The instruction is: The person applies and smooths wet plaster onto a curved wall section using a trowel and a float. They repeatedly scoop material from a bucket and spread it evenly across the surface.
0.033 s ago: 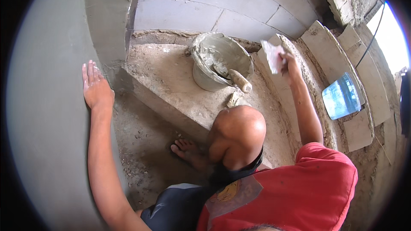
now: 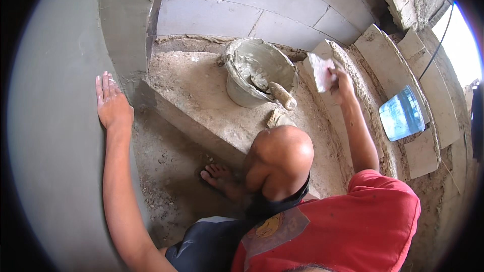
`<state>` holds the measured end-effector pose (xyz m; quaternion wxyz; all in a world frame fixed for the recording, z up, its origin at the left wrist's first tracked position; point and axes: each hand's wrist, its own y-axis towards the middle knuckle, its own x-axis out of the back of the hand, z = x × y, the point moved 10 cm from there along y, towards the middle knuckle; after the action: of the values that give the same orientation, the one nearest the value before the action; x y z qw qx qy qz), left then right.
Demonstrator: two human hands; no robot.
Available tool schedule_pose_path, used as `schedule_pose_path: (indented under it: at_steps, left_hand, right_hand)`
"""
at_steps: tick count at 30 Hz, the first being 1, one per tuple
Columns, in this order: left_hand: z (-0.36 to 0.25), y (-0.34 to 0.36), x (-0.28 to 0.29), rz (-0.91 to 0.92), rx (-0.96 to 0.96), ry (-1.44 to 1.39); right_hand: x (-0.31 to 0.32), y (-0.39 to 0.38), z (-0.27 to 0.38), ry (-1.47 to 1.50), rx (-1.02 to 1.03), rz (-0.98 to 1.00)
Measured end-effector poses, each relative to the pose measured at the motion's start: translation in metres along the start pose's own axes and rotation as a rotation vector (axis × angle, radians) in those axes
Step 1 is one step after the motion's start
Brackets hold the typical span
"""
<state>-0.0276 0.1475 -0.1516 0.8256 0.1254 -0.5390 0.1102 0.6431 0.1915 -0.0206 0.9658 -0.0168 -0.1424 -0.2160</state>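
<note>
The left hand (image 2: 116, 106) rests against the grey wall (image 2: 55, 126), fingers straight; the right hand (image 2: 343, 81) pinches a pale flat piece (image 2: 320, 72) — over the ledge's (image 2: 186, 85) right side; a mortar bucket (image 2: 243, 90) stands near its back edge, trowel (image 2: 283, 96) inside.

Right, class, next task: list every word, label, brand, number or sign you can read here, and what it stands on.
No text can be read clearly enough to quote.
Red shirt: marks on its printed patch are too faint and blurred.
Pale flat piece in the right hand: no lettering I can make out.
Grey bucket, bluish tub: none legible.
</note>
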Motion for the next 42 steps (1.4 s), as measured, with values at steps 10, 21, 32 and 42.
schedule_pose_path:
  at_steps: [10,21,32,42]
  left_hand:
    - [-0.008,0.019,-0.025,-0.020,0.014,0.021]
    - [-0.010,0.015,-0.017,-0.025,0.012,0.005]
    - [-0.010,0.017,-0.023,0.006,0.013,-0.066]
    - [-0.013,0.010,-0.017,0.105,-0.011,0.038]
  right_hand:
    - [-0.073,-0.004,-0.141,0.591,-0.348,0.373]
    - [0.009,-0.036,-0.108,0.175,0.020,0.001]
    - [-0.095,-0.146,-0.032,-0.951,1.305,-0.169]
    - [-0.056,-0.157,-0.065,-1.066,1.249,-0.060]
